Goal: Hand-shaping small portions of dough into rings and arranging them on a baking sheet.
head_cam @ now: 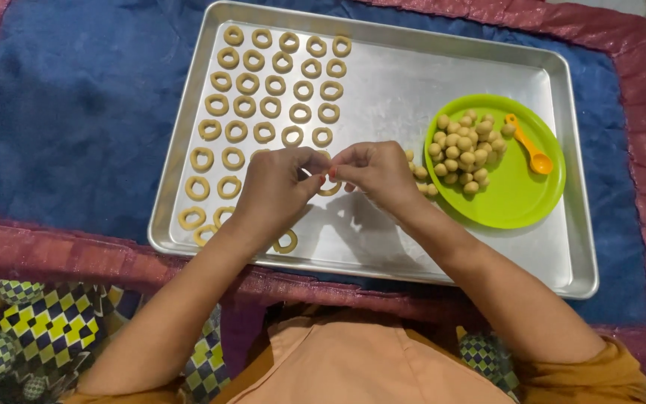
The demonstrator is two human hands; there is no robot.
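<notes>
Dough piece [321,170] pinched by both hands | tray [383,239] on blue cloth [76,112]

Tray [383,82] silver, shiny metal. Dough rings [263,90] pale tan-yellow, in rows on the tray. Plate [514,198] bright lime green. Dough balls [463,150] same pale tan, piled on the plate. Spoon [530,147] orange. Cloth [69,112] under the tray deep blue with a magenta-red border that glints a bit. Fabric [46,329] at lower left is a checked pattern, yellow, navy and white. Garment [353,366] peach, sleeve [600,378] mustard orange.
</notes>
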